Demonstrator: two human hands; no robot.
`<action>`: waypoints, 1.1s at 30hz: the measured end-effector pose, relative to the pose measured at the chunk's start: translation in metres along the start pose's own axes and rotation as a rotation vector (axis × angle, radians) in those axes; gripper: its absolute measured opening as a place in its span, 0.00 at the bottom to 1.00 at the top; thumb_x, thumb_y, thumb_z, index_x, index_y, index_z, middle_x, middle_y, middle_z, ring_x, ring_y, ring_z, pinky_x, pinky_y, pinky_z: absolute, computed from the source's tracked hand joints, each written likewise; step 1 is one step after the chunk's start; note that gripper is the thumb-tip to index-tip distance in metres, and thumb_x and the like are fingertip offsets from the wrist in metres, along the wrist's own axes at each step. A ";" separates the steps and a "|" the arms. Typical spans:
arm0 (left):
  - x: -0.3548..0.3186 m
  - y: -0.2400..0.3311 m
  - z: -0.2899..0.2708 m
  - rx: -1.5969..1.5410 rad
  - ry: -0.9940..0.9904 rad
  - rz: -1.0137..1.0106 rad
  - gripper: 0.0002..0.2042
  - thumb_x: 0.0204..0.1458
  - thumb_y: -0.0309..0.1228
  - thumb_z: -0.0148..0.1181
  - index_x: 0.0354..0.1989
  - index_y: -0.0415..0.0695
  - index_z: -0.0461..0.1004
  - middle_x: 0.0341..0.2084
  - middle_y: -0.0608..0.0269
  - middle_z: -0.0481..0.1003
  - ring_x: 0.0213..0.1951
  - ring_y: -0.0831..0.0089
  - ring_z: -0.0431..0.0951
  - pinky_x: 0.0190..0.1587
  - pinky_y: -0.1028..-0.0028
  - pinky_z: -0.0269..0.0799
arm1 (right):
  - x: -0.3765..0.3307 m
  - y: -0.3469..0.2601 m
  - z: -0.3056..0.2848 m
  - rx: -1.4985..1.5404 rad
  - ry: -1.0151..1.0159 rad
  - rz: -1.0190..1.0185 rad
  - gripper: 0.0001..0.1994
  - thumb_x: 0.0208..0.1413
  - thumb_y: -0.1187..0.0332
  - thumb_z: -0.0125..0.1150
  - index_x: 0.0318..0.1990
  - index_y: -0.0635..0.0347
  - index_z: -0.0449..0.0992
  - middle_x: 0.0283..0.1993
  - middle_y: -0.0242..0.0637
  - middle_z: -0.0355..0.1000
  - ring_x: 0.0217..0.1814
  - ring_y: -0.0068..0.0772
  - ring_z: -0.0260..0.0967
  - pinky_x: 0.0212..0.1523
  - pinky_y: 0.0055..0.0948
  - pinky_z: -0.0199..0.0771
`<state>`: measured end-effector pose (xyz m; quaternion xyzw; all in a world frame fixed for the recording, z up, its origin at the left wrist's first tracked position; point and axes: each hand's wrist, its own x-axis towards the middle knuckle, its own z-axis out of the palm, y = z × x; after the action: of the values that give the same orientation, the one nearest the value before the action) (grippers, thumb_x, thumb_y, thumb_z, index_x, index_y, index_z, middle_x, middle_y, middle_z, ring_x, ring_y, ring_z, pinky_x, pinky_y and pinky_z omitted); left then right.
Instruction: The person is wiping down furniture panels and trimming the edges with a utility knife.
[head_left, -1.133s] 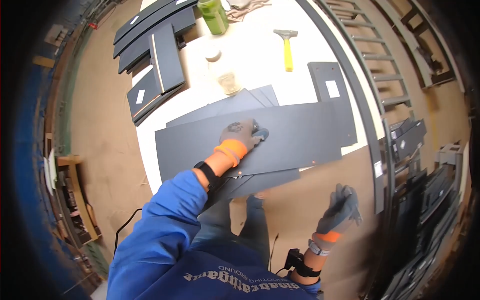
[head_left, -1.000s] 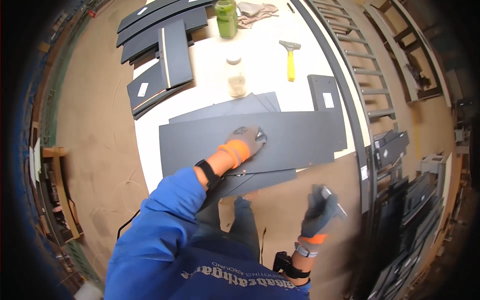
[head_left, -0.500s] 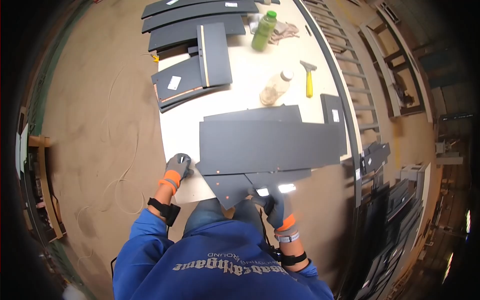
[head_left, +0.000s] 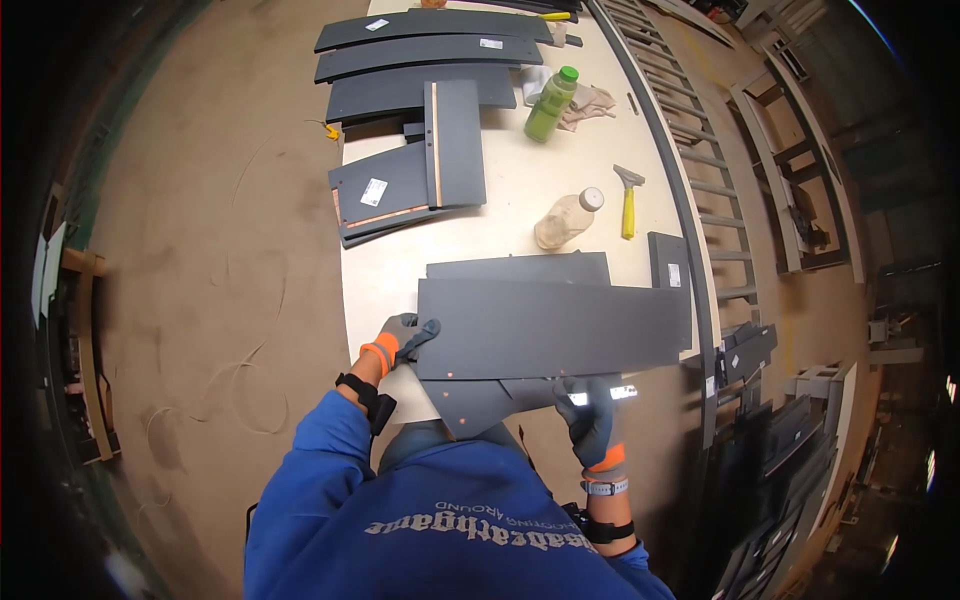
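Dark panel [head_left: 550,328] gripped between left fingers [head_left: 418,331] and right fingers [head_left: 580,390].

Workshop seen from above: light wooden worktable [head_left: 520,190] on a brown, scuffed floor [head_left: 200,250] w/ curved marks. Grey metal ladder-like racks [head_left: 700,150] along the table's right side; dark stacked panels [head_left: 780,470] lower right.

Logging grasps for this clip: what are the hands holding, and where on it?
Both grip the large dark panel: left hand at its left end, right hand at the near long edge.
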<state>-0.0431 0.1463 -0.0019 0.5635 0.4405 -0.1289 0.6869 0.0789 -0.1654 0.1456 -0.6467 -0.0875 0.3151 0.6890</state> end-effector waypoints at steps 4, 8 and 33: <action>-0.004 -0.006 0.000 -0.151 -0.048 -0.035 0.23 0.46 0.49 0.67 0.35 0.39 0.74 0.22 0.66 0.72 0.18 0.81 0.68 0.18 0.80 0.63 | 0.011 0.018 -0.022 -0.110 -0.011 -0.026 0.08 0.62 0.74 0.47 0.42 0.69 0.69 0.43 0.38 0.70 0.47 0.29 0.71 0.47 0.26 0.77; -0.005 -0.004 -0.004 -0.201 -0.104 -0.044 0.21 0.48 0.48 0.65 0.37 0.39 0.75 0.26 0.66 0.74 0.21 0.81 0.70 0.22 0.81 0.66 | 0.018 0.025 -0.041 -0.067 0.038 0.114 0.06 0.60 0.75 0.49 0.42 0.66 0.70 0.41 0.36 0.70 0.46 0.27 0.70 0.45 0.24 0.76; -0.148 0.038 0.018 -0.115 0.042 0.198 0.12 0.53 0.36 0.61 0.37 0.38 0.75 0.20 0.71 0.73 0.18 0.88 0.67 0.18 0.85 0.61 | 0.062 0.076 -0.077 0.702 0.165 0.267 0.12 0.60 0.57 0.51 0.31 0.55 0.72 0.34 0.31 0.71 0.37 0.36 0.72 0.37 0.42 0.76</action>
<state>-0.0946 0.0954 0.1337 0.5663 0.4036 -0.0230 0.7182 0.1441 -0.1979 0.0447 -0.4002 0.1667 0.3597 0.8262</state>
